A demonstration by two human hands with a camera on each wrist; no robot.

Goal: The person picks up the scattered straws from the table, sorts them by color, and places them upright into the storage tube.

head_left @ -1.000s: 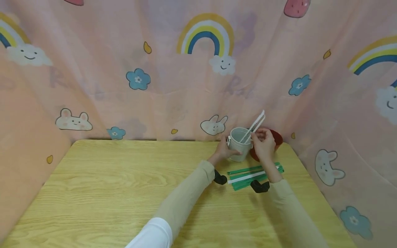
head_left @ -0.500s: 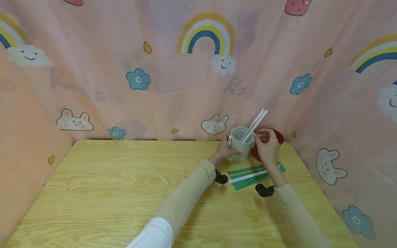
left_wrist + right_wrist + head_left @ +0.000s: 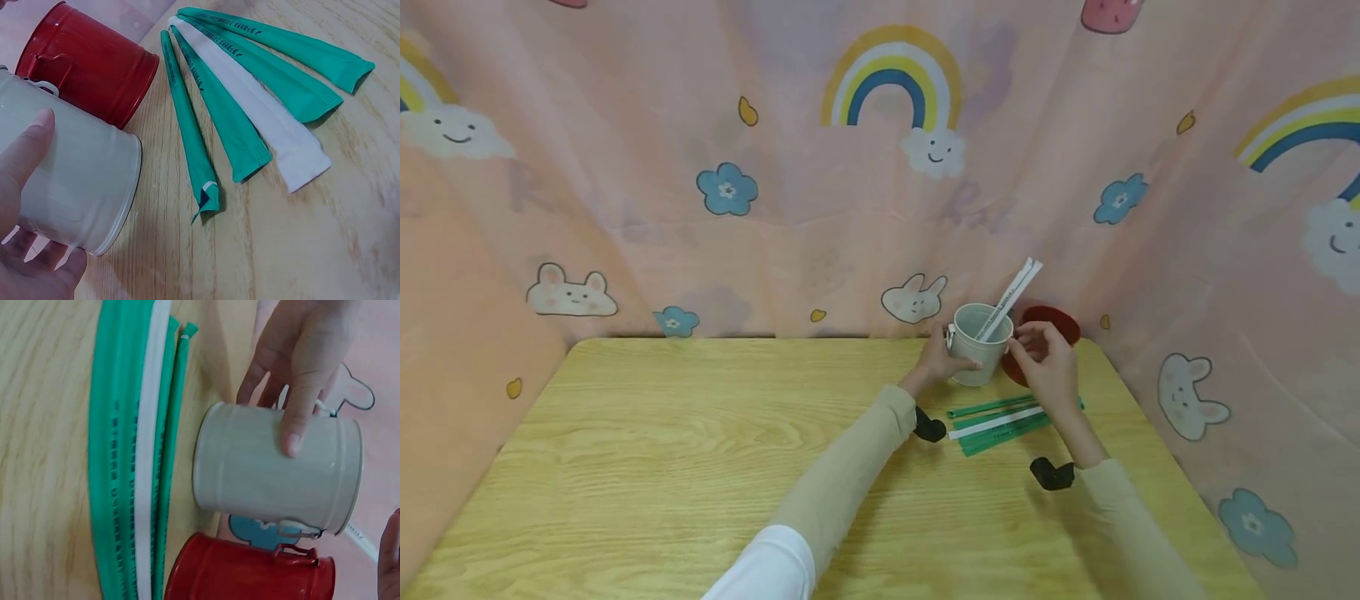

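My left hand (image 3: 942, 357) grips the white metal bucket (image 3: 976, 367) from its left side. In the left wrist view, the thumb lies along its wall with the fingers on the other side. White paper-wrapped straws (image 3: 1015, 292) lean out of the bucket to the upper right. My right hand (image 3: 1051, 362) is beside the bucket's right rim, its fingers loosely bent and nothing visible in them. Only a bit of that hand shows in the right wrist view, apart from the rim. A red bucket (image 3: 94, 62) stands beside the white one, partly behind my right hand in the head view.
Several green paper-wrapped straws (image 3: 275, 78) and one white wrapped straw (image 3: 256, 106) lie side by side on the wooden table (image 3: 700, 450) in front of the buckets. A pink patterned curtain (image 3: 805, 225) hangs behind the table and along its sides.
My right hand has moved away from the straws, down and slightly right. The white straws, earlier spread apart, now lean close together in the bucket. My left hand keeps its grip.
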